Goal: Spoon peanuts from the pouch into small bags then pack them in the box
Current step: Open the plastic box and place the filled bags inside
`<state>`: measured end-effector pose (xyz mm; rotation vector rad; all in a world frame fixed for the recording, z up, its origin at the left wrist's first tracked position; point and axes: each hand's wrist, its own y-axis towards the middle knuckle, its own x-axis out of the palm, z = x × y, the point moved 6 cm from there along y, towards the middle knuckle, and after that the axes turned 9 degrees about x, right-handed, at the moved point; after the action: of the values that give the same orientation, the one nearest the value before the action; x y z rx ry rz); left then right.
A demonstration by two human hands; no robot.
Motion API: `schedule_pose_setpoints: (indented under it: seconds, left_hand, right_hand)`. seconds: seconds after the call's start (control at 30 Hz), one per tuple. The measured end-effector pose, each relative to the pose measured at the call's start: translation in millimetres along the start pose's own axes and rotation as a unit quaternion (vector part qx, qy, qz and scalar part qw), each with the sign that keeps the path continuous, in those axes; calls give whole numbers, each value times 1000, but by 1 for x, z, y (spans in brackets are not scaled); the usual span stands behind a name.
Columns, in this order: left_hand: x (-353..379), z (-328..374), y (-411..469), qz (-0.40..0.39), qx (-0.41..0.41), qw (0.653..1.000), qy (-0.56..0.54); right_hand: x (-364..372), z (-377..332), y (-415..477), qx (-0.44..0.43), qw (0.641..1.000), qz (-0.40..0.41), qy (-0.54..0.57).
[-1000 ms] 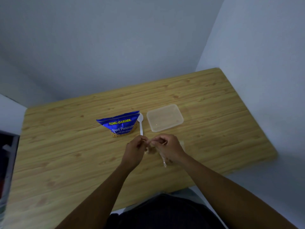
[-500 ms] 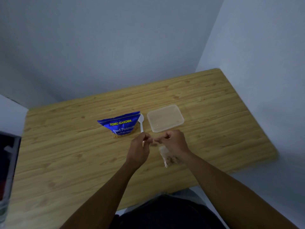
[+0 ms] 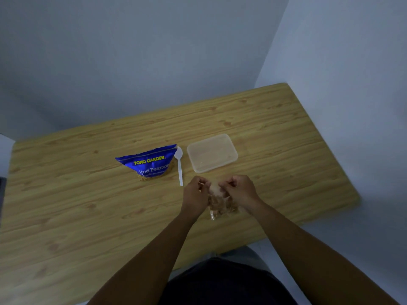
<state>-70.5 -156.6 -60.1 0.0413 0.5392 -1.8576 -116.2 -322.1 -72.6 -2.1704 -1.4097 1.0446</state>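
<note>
A small clear bag [image 3: 220, 205] with peanuts in it hangs between my hands just above the table. My left hand [image 3: 196, 194] pinches its top edge on the left, and my right hand [image 3: 239, 191] pinches the top on the right. The blue peanut pouch [image 3: 149, 165] lies on the table to the left, open end towards me. A white plastic spoon [image 3: 179, 165] lies beside it. The clear plastic box [image 3: 212, 153] sits just beyond my hands; nothing shows inside it.
The wooden table [image 3: 88, 205] stands in a corner, with grey walls behind and to the right. Its right edge [image 3: 343, 172] runs close to my right arm. A dark object shows at the far left edge.
My hands have drawn apart along the bag's top. The bag now hangs spread between them, lower and more in view than before.
</note>
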Motion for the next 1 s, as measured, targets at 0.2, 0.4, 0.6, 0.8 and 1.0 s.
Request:
schedule_pose_setpoints:
  seconds: [0.2,0.4,0.6,0.8,1.0]
  left_hand:
    - [6,-23,2,-46,-38,993,102]
    - [-24,-26,21,27,-91,993,75]
    - [-33,-10,55,53,-67,994,72]
    - [-24,-2,74,34,-79,992,94]
    - [-26,0,77,45,-92,992,73]
  right_hand:
    - [0,5,7,-46,985,39,-159]
    - [-9,-32,19,-114,971,142,-152]
    - [-26,-60,57,-82,965,177,-178]
    - [-19,-56,84,-22,971,101,-218]
    - [-18,-54,85,-18,974,109,-199]
